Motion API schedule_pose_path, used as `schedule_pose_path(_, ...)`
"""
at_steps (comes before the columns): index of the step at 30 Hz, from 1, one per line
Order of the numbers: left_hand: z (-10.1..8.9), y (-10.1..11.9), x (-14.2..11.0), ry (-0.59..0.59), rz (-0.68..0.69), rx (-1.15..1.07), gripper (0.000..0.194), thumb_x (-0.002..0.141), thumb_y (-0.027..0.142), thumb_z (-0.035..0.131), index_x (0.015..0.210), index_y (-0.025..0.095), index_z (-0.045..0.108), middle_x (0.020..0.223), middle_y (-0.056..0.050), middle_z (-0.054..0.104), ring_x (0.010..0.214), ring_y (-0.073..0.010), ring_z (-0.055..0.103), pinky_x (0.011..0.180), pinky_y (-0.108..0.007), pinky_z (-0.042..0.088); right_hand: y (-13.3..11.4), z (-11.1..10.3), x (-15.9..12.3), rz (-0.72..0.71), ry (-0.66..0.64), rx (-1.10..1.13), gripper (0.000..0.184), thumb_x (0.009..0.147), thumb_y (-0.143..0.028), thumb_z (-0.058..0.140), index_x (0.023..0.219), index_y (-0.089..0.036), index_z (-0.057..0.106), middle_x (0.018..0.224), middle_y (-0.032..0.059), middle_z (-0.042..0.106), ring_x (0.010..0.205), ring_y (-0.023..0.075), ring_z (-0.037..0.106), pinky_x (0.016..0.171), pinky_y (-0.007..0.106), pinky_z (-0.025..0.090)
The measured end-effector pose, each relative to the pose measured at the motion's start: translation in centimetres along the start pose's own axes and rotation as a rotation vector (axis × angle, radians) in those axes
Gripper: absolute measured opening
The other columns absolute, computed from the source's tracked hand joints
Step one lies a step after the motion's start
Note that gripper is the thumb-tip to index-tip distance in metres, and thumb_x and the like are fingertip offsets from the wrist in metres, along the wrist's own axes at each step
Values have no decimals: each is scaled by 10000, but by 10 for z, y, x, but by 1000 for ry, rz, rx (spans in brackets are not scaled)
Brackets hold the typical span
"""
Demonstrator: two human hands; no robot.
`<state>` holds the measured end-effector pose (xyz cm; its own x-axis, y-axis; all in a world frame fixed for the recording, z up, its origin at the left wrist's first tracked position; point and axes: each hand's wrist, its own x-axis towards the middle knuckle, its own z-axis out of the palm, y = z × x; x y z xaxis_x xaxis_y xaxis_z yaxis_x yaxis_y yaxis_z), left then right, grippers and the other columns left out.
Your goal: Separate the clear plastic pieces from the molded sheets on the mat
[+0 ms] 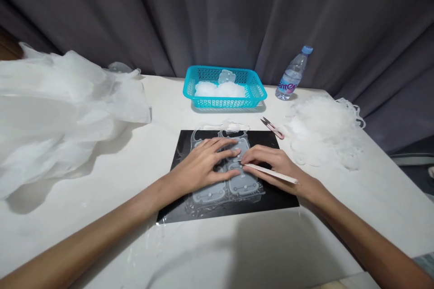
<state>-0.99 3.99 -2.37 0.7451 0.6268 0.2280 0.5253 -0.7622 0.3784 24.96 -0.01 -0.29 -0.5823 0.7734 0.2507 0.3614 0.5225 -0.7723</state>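
Note:
A clear plastic sheet of moulded rounded pieces (217, 194) lies on a black mat (278, 198) on the white table. My left hand (203, 165) lies flat on the sheet, fingers spread and pressing it down. My right hand (271, 165) pinches a thin pale stick-like tool (274, 174), its tip touching the sheet close to my left fingertips.
A turquoise basket (252, 90) with clear plastic pieces stands behind the mat. Small pink snips (273, 128) lie to its right front. A water bottle (291, 76) stands at back right, above a heap of clear scraps (322, 131). A big crumpled plastic bag (57, 113) fills the left.

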Motion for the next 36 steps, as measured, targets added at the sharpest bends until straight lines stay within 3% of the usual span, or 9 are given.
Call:
schedule_pose_path(8,2,-3,1,13,-33,-44,502,952,644,636,1291,286,731,1551,-91,563,1360,-348,572,1160,-577,419,-1,8,0,-31,35,-28,146,1067,-264,560,1106,-234,698,1118,69,728,1114,224,694,1008,381,547)
schedule_pose_path(12,5,-2,1,7,-68,-54,592,922,680,649,1343,268,709,1605,-105,511,1419,-375,526,1205,-609,380,0,11,1,15,42,-2,137,1060,-262,575,1094,-236,705,1135,67,731,1137,226,692,1027,385,543)
schedule_pose_path(17,5,-1,2,-26,-96,-26,699,881,729,662,1384,245,689,1646,-121,458,1469,-393,477,1231,-610,359,2,12,2,62,120,39,87,1019,-257,651,994,-223,726,1050,54,746,1034,213,717,949,355,559)
schedule_pose_path(36,10,-2,1,-9,-84,-70,712,873,718,685,1404,243,676,1651,-113,453,1486,-415,444,1223,-626,355,-1,20,-1,-6,79,-170,100,1060,-206,551,1042,-229,646,1056,56,720,1032,202,699,947,339,540)
